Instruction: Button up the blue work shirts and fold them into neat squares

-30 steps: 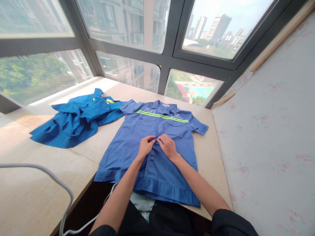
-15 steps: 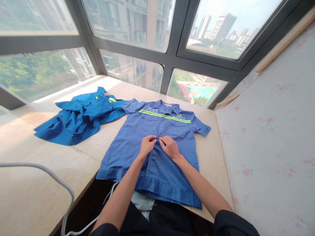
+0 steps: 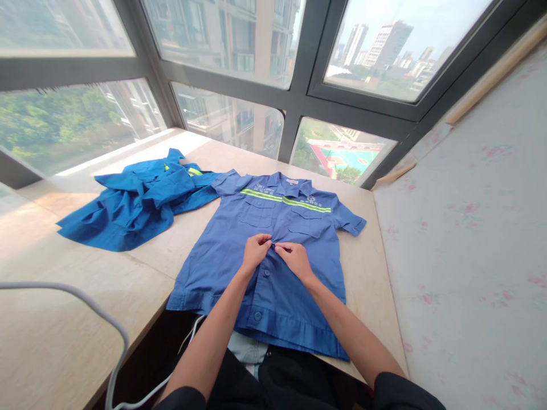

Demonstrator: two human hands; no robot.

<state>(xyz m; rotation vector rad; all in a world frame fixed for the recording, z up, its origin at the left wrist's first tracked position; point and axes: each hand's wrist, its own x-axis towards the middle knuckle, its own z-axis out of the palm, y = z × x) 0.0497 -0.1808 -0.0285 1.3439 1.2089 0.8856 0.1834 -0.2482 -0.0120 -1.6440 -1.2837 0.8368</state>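
Note:
A blue short-sleeved work shirt point(image 3: 311, 307) lies front up, collar away from me, with a yellow-green stripe across the chest and two flap pockets. At the middle of its front placket, my left hand point(image 3: 256, 252) pinches the fabric edge. Close beside it, my right hand point(image 3: 294, 259) pinches the placket too, thumb and forefinger together. The fingertips of both hands nearly meet there, covering the spot they hold. Below them a button point(image 3: 266, 273) and a lower button point(image 3: 257, 316) show on the placket.
A crumpled, brighter blue garment point(image 3: 137, 205) lies to the left on the pale stone-like sill point(image 3: 141, 273). A grey cable point(image 3: 98, 310) loops at the lower left. Framed windows point(image 3: 294, 102) stand behind, and a floral-papered wall point(image 3: 465, 256) bounds the right.
My right hand's fingers have shifted slightly left and straightened at the placket. My left hand keeps its pinch almost in place. The shirt lies as before.

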